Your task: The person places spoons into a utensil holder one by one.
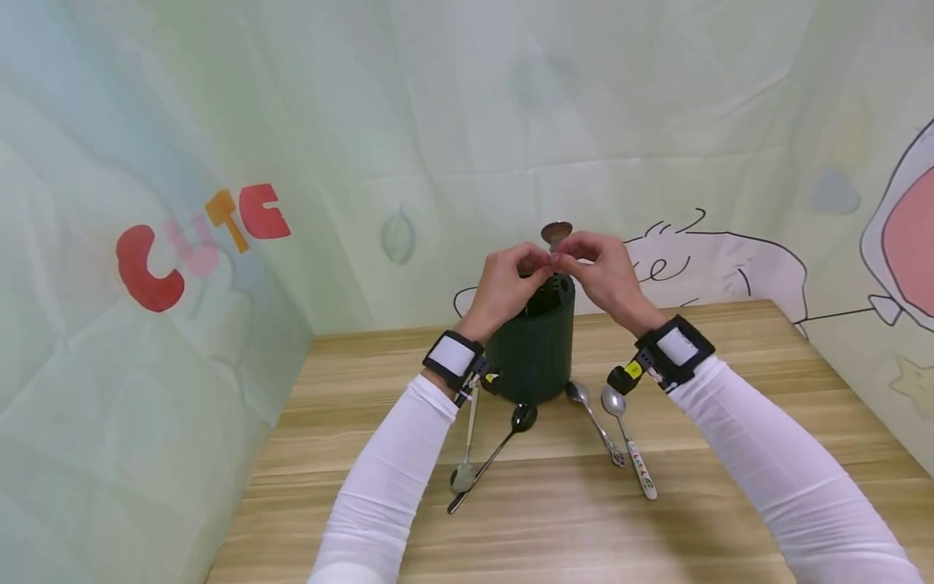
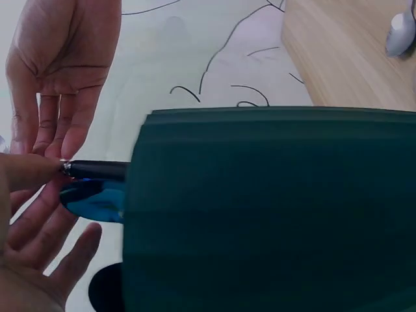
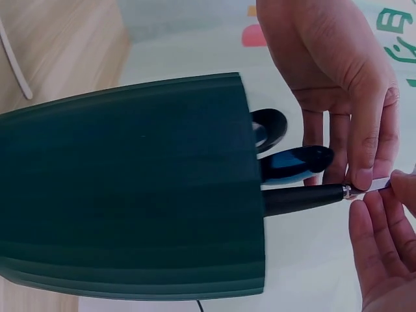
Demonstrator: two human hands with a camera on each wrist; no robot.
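Note:
Both hands meet above a dark green ribbed holder (image 1: 531, 357) and pinch the metal neck of one spoon (image 1: 557, 233). The spoon stands upright, bowl on top, its black handle (image 3: 302, 199) going down into the holder. My left hand (image 1: 503, 284) is at the left of the neck, my right hand (image 1: 601, 272) at the right, fingertips almost touching. Beside the black handle a glossy blue-and-black rounded end (image 3: 296, 164) sticks out of the holder, and next to it a dark rounded end (image 3: 272, 129). The rest of these pieces is hidden inside.
In front of the holder, on the wooden table (image 1: 554, 519), a spoon with a pale handle (image 1: 472, 422) crosses a dark spoon (image 1: 522, 418). To the right lie a silver spoon (image 1: 594, 418) and a spoon with a patterned white handle (image 1: 642, 470). Printed cloth (image 1: 438, 97) hangs behind.

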